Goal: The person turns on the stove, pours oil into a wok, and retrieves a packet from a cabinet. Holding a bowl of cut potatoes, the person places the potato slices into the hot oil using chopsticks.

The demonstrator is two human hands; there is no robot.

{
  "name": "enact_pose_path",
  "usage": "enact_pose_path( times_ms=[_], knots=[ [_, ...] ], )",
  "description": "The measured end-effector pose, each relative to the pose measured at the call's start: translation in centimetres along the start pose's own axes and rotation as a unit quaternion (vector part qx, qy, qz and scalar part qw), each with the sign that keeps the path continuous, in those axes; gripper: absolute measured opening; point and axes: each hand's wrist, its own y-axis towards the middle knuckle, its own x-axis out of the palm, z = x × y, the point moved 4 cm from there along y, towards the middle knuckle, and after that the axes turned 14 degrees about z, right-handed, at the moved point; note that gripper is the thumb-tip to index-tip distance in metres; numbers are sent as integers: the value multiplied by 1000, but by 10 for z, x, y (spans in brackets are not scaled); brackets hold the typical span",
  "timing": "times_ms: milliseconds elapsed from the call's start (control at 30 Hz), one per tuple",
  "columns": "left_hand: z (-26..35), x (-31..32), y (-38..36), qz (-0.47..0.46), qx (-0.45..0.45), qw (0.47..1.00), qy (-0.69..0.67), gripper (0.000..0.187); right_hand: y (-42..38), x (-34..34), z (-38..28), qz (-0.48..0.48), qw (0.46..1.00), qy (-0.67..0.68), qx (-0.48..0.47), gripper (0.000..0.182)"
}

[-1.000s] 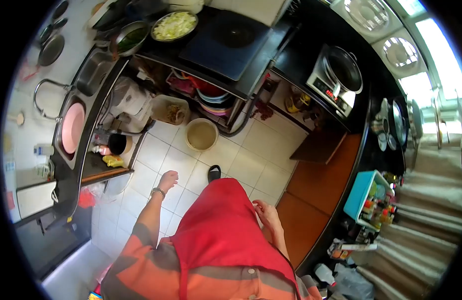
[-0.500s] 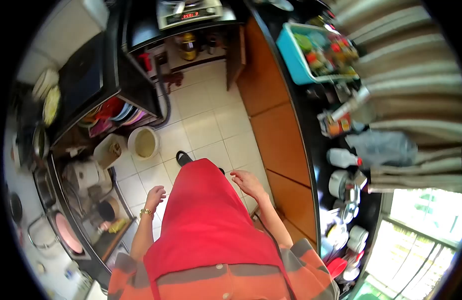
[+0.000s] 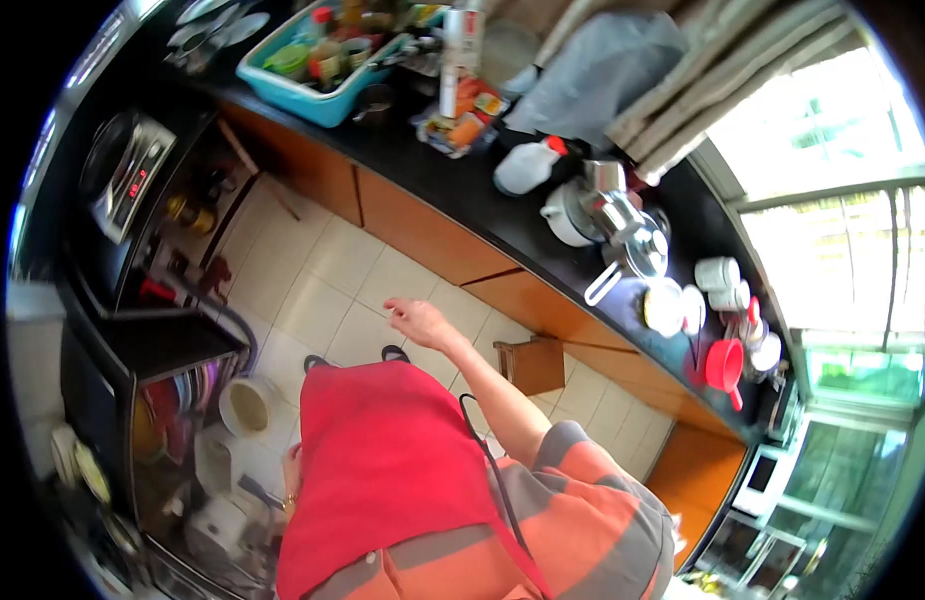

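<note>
My right hand hangs over the floor in front of the counter, its fingers loosely apart with nothing in them. It touches nothing. My left hand shows only in part at the left edge of the red apron, with a gold bracelet at the wrist. Its fingers are mostly hidden. Nearest to it stands a rice-cooker-like white appliance, somewhat blurred, and a pale bin. A round white bucket stands on the tiles further forward.
Along the black counter sit a blue basket of jars, a white bottle with red cap, metal pots and a red pan. A small wooden stool is by the cabinets. An induction cooker is at left.
My body and view have turned to the right, toward the long counter and window. My right hand has reached further forward. My left hand has gone mostly behind the apron.
</note>
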Motion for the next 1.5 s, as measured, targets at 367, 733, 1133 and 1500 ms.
enact_pose_path(
  times_ms=[367,733,1133,1500],
  knots=[
    [156,-29,95,-143,-88,986,-22,30,-40,26,25,96,987,37,124,36],
    [257,-69,237,-134,3,991,-9,33,-25,64,-35,154,974,73,149,43],
    [289,-73,187,-172,65,981,-63,38,144,79,-89,141,926,295,191,79],
    [322,-89,176,-77,-17,991,-113,33,362,80,-36,211,943,175,188,62]
  ],
)
